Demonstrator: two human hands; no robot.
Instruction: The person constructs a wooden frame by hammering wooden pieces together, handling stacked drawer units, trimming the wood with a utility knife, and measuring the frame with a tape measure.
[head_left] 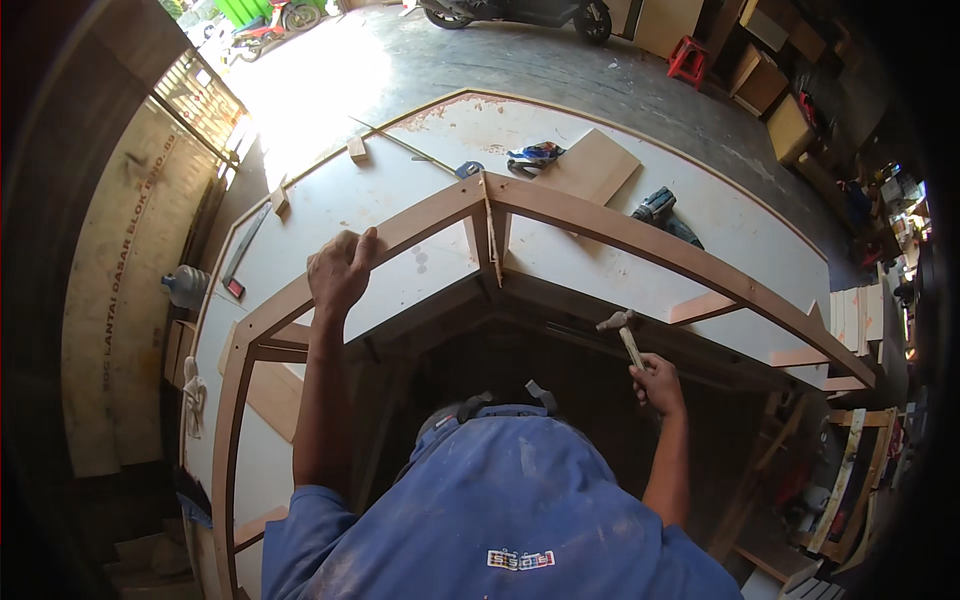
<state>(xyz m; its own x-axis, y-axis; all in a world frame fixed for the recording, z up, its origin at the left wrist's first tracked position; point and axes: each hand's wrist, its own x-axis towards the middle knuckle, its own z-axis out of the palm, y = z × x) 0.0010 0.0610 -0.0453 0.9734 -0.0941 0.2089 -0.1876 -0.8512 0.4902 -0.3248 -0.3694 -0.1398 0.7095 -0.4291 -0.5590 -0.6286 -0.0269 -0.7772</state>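
Observation:
My left hand [340, 268] is wrapped round the top rail of a brown wooden frame [425, 220], left of its middle joint. The frame stands along the near side of a white-topped workbench [400, 295]. A splintered strip of wood [492, 235] runs down at the middle joint. My right hand [656, 384] grips a claw hammer [630, 345] by its pale wooden handle. The hammer head is raised on the near side of the frame, apart from the wood. A tape measure [468, 170] with its blade drawn out lies just beyond the joint.
Beyond the frame lie a cordless drill [658, 207], a plywood sheet [603, 172] and a blue-and-white packet [535, 156]. A handsaw [245, 248] and small wood blocks [357, 150] sit at the left. Across the floor are a red stool [688, 60] and a motorbike [520, 14].

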